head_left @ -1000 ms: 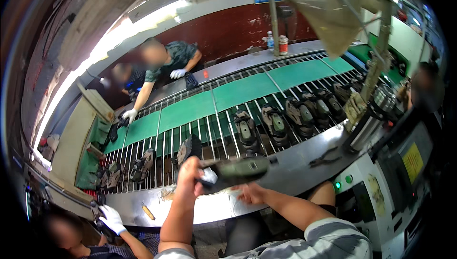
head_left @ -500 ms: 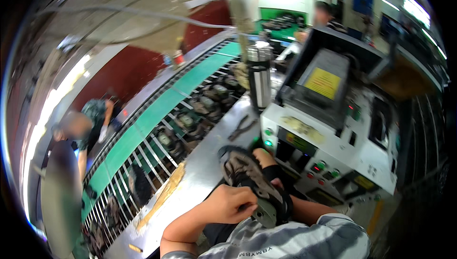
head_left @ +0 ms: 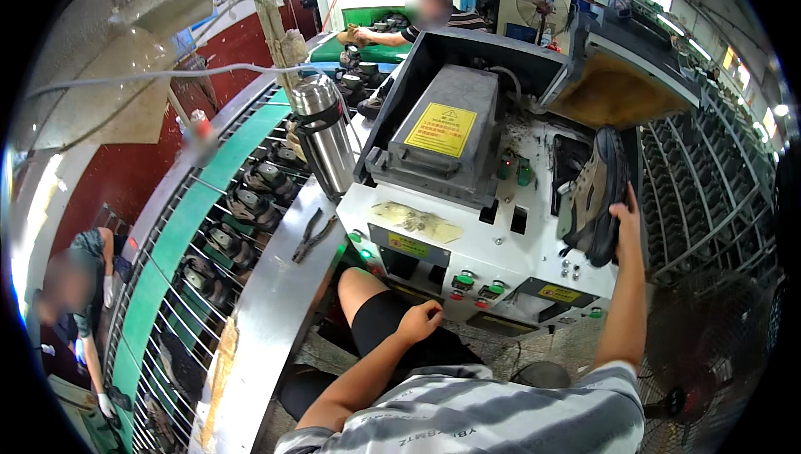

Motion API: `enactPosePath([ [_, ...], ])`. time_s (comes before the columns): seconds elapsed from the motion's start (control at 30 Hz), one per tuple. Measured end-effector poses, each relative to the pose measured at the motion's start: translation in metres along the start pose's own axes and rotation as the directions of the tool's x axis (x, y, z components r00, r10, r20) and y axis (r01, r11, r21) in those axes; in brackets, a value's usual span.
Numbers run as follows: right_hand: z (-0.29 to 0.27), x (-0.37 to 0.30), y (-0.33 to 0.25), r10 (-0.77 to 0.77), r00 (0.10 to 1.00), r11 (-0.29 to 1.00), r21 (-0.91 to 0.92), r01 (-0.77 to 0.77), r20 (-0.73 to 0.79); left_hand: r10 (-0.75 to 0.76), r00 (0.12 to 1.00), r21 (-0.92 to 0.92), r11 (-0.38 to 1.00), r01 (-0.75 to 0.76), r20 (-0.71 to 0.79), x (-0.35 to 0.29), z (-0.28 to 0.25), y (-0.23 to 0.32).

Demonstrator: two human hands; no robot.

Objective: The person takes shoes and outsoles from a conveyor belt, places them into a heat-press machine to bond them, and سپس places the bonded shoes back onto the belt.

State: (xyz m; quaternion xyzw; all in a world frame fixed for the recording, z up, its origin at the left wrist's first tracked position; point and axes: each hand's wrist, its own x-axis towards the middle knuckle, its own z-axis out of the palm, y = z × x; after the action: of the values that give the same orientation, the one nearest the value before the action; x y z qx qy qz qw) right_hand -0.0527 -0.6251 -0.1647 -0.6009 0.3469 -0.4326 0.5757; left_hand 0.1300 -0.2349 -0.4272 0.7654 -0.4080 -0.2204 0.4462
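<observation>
Gripping shoe from its right, right fingers part-closed on sole; left fingers curled (seemingly empty).

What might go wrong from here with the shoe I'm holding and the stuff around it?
The shoe could slip, since only your right grip holds it while your left grip is away near your lap. It might also knock the machine, whose white top lies close beneath it. The pliers lie near the edge of the metal bench, so a nudge may drop them.
</observation>
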Motion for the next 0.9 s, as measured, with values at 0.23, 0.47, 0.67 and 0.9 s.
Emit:
enactPosePath([
  [0.23, 0.023, 0.151, -0.02, -0.092, 0.979, 0.584, -0.806, -0.096, -0.183, 0.033, 0.998, -0.001, 0.999, -0.034, -0.06, 0.005, 0.005, -0.007],
  [0.47, 0.037, 0.196, 0.059, 0.064, 0.988, 0.358, -0.921, -0.156, -0.143, -0.019, 0.997, -0.055, 0.998, 0.015, -0.071, 0.008, -0.003, -0.006],
  [0.67, 0.043, 0.147, 0.061, -0.005, 1.0, 0.134, -0.991, -0.02, -0.021, -0.027, 0.999, -0.031, 0.999, 0.026, -0.039, 0.015, 0.002, -0.007],
  [0.9, -0.065, -0.036, 0.122, -0.6, 0.78, 0.477, -0.702, 0.529, 0.18, -0.036, 0.978, -0.026, 0.999, 0.043, 0.204, 0.03, 0.028, 0.017],
])
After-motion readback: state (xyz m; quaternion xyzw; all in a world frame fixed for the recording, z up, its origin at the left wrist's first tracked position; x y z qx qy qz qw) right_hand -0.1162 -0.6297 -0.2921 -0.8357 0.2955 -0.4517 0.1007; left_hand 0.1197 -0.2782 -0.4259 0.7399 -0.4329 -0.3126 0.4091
